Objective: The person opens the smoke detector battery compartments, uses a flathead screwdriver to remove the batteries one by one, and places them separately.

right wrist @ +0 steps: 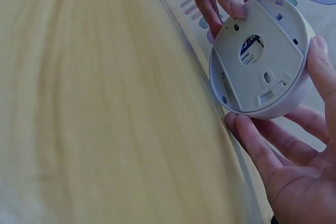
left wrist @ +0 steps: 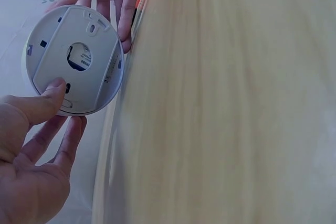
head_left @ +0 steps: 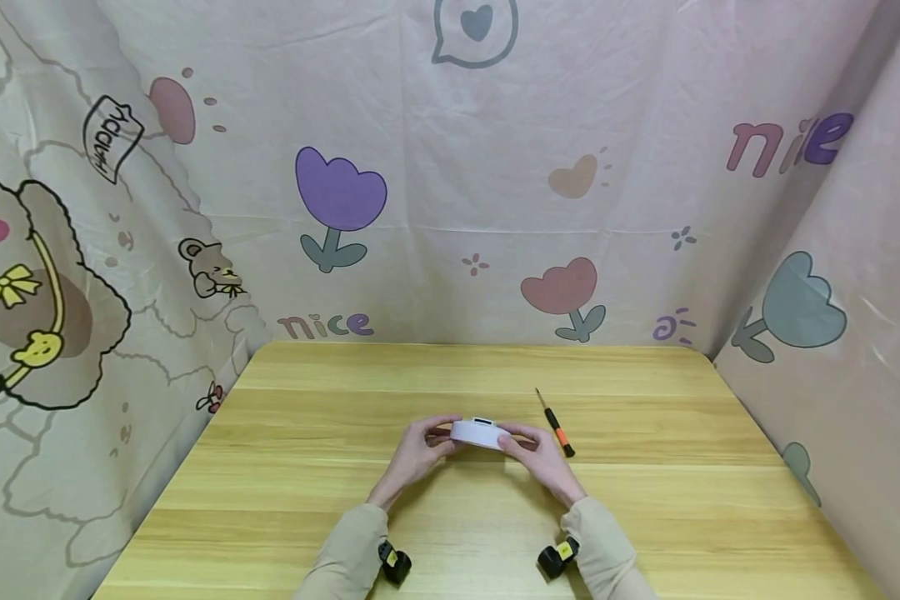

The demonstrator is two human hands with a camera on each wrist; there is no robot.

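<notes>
A round white smoke detector (head_left: 477, 434) is held up between both hands over the table. Its flat back plate (left wrist: 52, 61) shows in both wrist views, with small slots and a round centre hole through which a printed label (right wrist: 251, 52) appears. My left hand (head_left: 416, 454) grips one side, thumb on the plate near a small dark slot, fingers behind. At the opposite side, my right hand (head_left: 537, 456) holds the rim, its thumb on the side wall and fingertips at the lower edge.
A screwdriver (head_left: 558, 430) with a black and orange handle lies on the wooden table (head_left: 307, 433), just beyond my right hand. A patterned curtain (head_left: 450, 183) hangs behind the table and along its sides.
</notes>
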